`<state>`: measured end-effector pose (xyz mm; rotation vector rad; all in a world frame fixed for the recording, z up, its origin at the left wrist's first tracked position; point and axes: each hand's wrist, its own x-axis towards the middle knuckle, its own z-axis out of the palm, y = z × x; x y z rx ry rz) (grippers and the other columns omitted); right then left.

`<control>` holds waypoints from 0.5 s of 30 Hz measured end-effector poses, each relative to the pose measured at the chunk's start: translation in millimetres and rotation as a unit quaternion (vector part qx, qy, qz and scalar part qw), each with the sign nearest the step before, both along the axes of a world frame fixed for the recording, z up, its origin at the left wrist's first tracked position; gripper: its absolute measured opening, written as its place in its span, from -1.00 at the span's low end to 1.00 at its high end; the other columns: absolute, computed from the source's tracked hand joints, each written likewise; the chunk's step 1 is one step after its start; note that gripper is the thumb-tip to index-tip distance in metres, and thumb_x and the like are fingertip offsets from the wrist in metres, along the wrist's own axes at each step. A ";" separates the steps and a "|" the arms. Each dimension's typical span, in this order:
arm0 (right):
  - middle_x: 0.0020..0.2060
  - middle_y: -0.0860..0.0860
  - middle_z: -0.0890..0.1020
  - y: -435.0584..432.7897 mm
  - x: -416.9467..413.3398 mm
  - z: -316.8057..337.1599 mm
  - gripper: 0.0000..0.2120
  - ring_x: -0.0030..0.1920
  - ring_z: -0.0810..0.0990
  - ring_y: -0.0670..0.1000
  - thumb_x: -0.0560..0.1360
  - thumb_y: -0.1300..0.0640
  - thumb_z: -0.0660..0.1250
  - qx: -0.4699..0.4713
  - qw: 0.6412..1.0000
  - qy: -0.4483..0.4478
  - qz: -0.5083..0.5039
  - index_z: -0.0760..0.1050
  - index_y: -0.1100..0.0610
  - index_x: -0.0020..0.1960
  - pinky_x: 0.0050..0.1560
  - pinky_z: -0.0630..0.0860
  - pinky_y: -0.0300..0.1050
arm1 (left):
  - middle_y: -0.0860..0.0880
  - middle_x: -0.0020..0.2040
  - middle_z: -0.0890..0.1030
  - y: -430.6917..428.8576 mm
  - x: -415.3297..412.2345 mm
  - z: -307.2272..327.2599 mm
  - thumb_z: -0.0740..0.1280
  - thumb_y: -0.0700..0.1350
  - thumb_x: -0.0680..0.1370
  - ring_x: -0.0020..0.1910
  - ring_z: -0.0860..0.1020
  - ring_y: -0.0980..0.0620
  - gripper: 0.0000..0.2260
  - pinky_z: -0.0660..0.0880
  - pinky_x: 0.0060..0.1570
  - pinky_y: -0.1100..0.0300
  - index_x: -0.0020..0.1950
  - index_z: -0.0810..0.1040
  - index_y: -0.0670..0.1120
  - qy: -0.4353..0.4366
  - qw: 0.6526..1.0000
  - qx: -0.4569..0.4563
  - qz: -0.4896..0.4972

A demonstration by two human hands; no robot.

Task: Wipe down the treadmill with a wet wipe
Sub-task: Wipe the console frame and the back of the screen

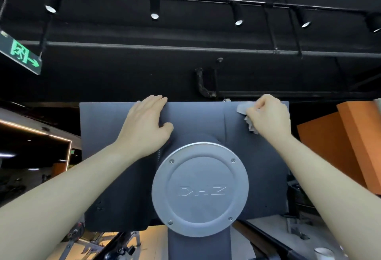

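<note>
The right hand [268,115] grips a crumpled wet wipe [245,113] against the treadmill's dark panel [198,119], upper right; the left hand [146,123] rests flat, fingers straight.

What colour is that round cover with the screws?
Silver-grey round cover, clearest in head view.
</note>
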<state>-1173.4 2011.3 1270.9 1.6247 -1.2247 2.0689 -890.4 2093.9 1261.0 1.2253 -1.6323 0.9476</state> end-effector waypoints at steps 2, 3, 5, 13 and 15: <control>-0.28 -0.08 0.46 -8.4 -0.8 -9.8 -0.86 -0.18 0.50 0.04 0.52 0.16 0.29 -0.017 0.997 -0.075 0.012 0.41 0.16 0.06 -0.16 0.31 -0.04 | 0.01 0.53 0.37 0.1 -17.2 0.2 0.30 -0.03 0.60 0.51 0.29 -0.01 -0.41 0.15 0.55 0.04 0.61 0.27 -0.10 0.009 0.999 0.019 -0.025; -0.25 -0.04 0.49 -10.0 7.3 -9.3 -0.85 -0.11 0.54 0.12 0.54 0.16 0.26 -0.022 0.997 -0.075 0.004 0.41 0.15 0.10 -0.12 0.37 -0.01 | 0.02 0.54 0.37 -0.4 -26.5 1.2 0.30 0.00 0.61 0.51 0.30 0.00 -0.41 0.17 0.52 0.06 0.62 0.26 -0.08 0.018 0.999 0.029 -0.032; -0.15 0.05 0.60 -5.4 39.6 -0.3 -0.83 -0.02 0.56 0.23 0.53 0.16 0.20 -0.054 0.998 -0.023 0.022 0.46 0.09 0.10 -0.02 0.50 0.06 | 0.02 0.56 0.35 -0.1 -38.2 5.2 0.28 0.03 0.62 0.54 0.27 -0.01 -0.42 0.20 0.49 0.07 0.63 0.25 -0.07 0.048 0.997 0.053 -0.042; -0.22 0.01 0.61 -7.4 35.0 4.2 -0.94 -0.14 0.52 0.21 0.59 0.15 0.20 -0.157 0.965 0.210 0.003 0.43 0.09 0.03 -0.15 0.47 0.10 | -0.12 0.34 0.51 6.4 -68.4 13.8 0.24 -0.05 0.63 0.35 0.40 -0.12 -0.83 0.29 0.25 0.01 0.16 0.46 -0.11 0.122 0.987 0.103 -0.006; -0.31 -0.05 0.53 -25.6 -9.3 -3.4 -0.96 -0.19 0.47 0.18 0.59 0.14 0.19 -0.124 0.986 0.107 -0.022 0.40 0.08 0.02 -0.21 0.39 0.04 | -0.08 0.21 0.53 6.5 -77.1 13.2 0.25 -0.04 0.62 0.24 0.41 -0.10 -0.82 0.29 0.17 0.03 0.05 0.43 -0.16 0.127 0.987 0.101 -0.002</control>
